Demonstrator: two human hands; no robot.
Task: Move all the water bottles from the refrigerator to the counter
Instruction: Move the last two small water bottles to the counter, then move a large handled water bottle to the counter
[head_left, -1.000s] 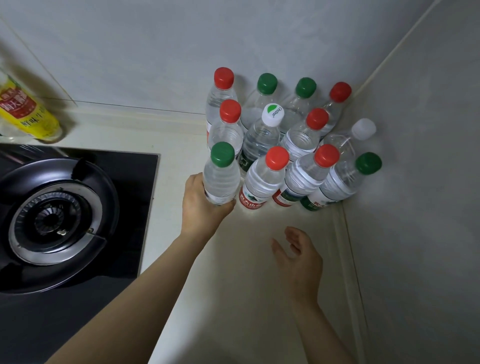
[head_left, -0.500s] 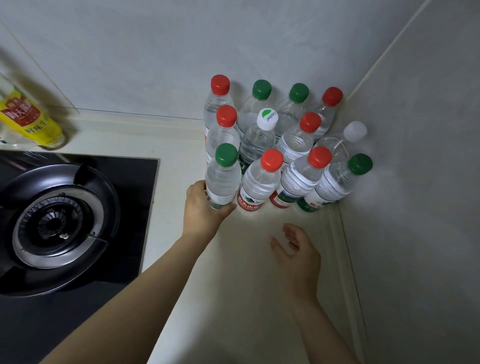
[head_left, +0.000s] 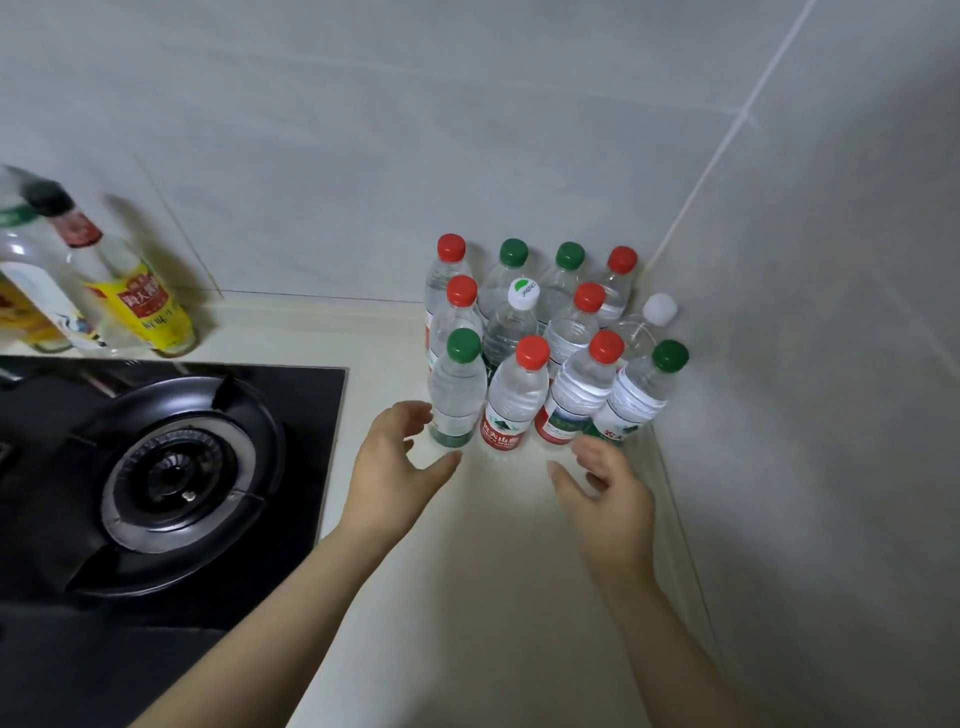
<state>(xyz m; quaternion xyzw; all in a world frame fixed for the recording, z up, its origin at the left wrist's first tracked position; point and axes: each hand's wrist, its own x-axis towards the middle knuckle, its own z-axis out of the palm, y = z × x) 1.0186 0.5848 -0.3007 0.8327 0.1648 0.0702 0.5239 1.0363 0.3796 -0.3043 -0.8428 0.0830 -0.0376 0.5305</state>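
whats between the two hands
Only bare counter lies between the left hand and the right hand in the head view; the water bottles stand just beyond.

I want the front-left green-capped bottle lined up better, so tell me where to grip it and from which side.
Grip the green-capped bottle round its clear middle, coming from the stove side with the left hand. It stands upright, other bottles crowd its right and back, and only its left and front face open counter.
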